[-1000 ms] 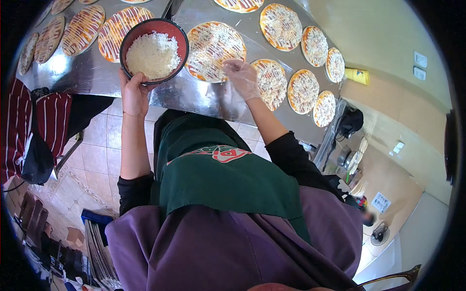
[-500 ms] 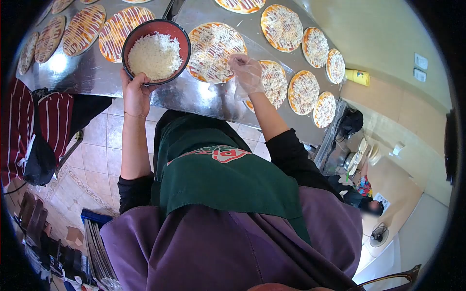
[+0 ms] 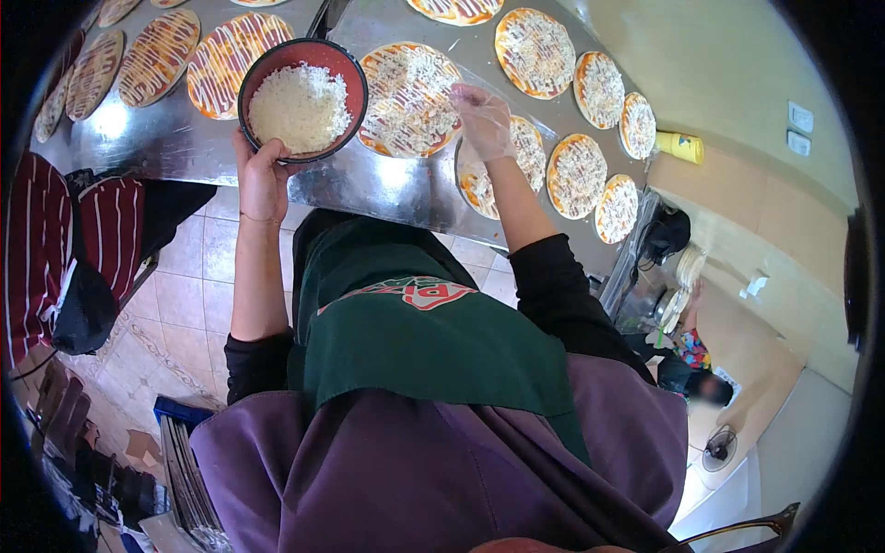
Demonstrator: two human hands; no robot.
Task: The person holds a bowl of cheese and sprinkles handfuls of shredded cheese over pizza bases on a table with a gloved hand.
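My left hand (image 3: 265,181) is closed round the lower rim of a red bowl with a black edge (image 3: 356,85), tilted so its white shredded topping (image 3: 300,109) shows. Right of the bowl lies a round pizza (image 3: 406,97) with sauce stripes and white shreds. Over that pizza's right edge is my right hand (image 3: 485,122) in a clear glove, its fingers drawn together; whether they hold any shreds is too small to tell. Beneath the gloved hand another topped pizza (image 3: 530,152) is partly covered.
Several topped pizzas (image 3: 576,175) stand on the right of the metal table (image 3: 369,189). At the left are striped pizzas (image 3: 159,57) without shreds. A person in a striped apron (image 3: 111,226) is at the left edge; another person (image 3: 696,355) is far right. A yellow cup (image 3: 680,147) lies beyond the table.
My right hand has moved right and slightly up across the pizza's edge. The bowl in my left hand has shifted slightly right. The person far right has come into fuller view.
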